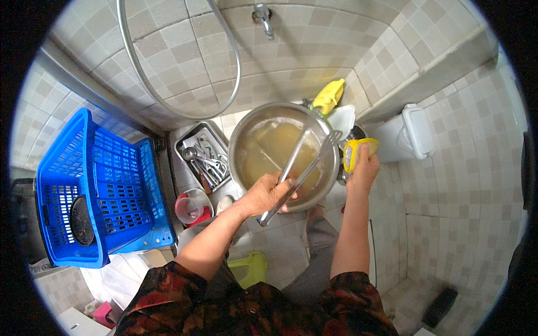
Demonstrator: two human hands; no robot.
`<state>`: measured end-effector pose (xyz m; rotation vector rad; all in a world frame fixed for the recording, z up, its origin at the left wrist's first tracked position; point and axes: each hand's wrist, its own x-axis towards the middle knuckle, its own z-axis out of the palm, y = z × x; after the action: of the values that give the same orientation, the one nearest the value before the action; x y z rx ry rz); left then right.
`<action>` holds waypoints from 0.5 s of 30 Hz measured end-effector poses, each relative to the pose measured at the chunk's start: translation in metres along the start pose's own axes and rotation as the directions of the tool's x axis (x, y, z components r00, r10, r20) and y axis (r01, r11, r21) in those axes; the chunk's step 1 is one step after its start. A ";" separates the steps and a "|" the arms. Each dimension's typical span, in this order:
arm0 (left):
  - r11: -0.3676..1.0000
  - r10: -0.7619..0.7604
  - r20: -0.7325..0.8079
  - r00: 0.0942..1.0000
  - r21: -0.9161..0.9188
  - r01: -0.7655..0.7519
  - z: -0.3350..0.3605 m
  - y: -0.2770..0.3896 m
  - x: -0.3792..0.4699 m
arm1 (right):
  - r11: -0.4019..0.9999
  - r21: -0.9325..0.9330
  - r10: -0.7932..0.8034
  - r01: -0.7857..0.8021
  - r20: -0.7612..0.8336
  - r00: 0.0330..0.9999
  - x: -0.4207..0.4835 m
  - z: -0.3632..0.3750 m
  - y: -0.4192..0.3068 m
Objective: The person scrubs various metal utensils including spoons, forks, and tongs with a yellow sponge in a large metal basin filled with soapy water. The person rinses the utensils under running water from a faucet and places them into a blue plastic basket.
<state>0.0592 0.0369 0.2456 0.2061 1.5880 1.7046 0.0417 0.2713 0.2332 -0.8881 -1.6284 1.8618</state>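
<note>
Metal tongs [303, 169] are gripped in my left hand [269, 194], over the near part of a large round metal basin [236, 168]. Their slotted end lies above the basin's right rim, and cloudy yellowish water [269, 138] fills part of the basin. Just right of the rim, my right hand [364, 168] holds a sponge [349, 155] with yellow edging, its thumb on the upper face. The sponge and the tongs are apart. Metal utensils, measuring spoons among them, lie in a rectangular metal tray [181, 156] left of the basin.
A blue plastic basket [90, 168] stands at the left. Near the tray are a clear cup [188, 210] and a red item. Behind the basin are a yellow bottle [329, 96] and a white container [344, 119]. A white bin [416, 132] stands right; a green stool [252, 269] sits below.
</note>
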 end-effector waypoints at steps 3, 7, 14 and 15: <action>0.949 -0.085 0.093 0.992 -0.295 0.109 -0.005 -0.002 0.001 | 0.997 0.062 0.031 -0.041 0.153 0.988 0.001 0.002 0.013; 0.893 -0.166 0.216 0.962 -0.380 0.240 -0.003 0.013 -0.003 | 0.986 0.110 0.074 -0.123 0.371 0.926 -0.009 0.011 0.018; 0.931 -0.171 0.196 0.965 -0.288 0.224 0.002 0.009 -0.002 | 0.973 0.103 0.107 -0.207 0.596 0.796 -0.035 0.022 0.016; 0.935 -0.168 0.185 0.968 -0.282 0.216 0.003 0.009 -0.002 | 0.974 0.085 0.122 -0.212 0.592 0.797 -0.038 0.022 0.017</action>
<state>0.0585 0.0389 0.2545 0.0291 1.1740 1.7043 0.0503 0.2261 0.2229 -0.4135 -1.7521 2.5259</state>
